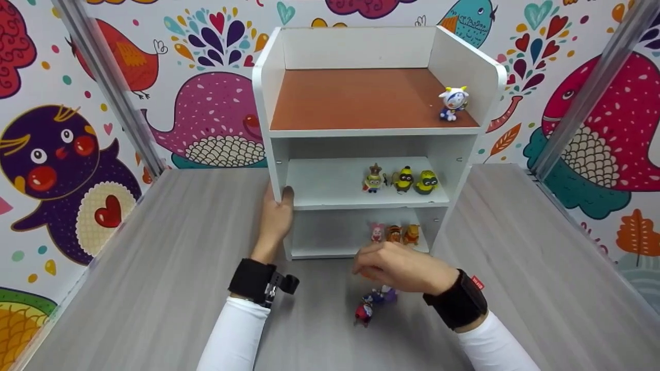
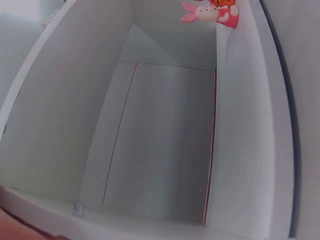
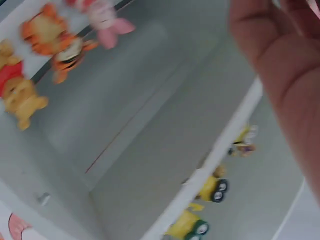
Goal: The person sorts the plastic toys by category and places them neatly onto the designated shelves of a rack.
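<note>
My left hand (image 1: 276,219) grips the left side panel of a white toy shelf (image 1: 368,207), its thumb at the front edge. My right hand (image 1: 399,265) hovers before the bottom shelf with fingers loosely curled downward, and no held thing shows clearly. Below it, several small figurines (image 1: 364,312) in red, blue and purple are on the grey floor. On the bottom tier stand a pink piglet figurine (image 2: 212,13), an orange tiger figurine (image 3: 70,52) and a yellow bear figurine (image 3: 20,90) in a red shirt. The right hand overlaps that tier's front edge in the head view.
Three yellow figurines (image 1: 403,179) stand on the middle tier's right half. A white cow-like figurine (image 1: 453,104) is on the brown top board (image 1: 356,98) at the right. Cartoon-printed walls (image 1: 211,103) surround the grey wood-grain surface (image 1: 154,288), with metal posts (image 1: 111,82) at the corners.
</note>
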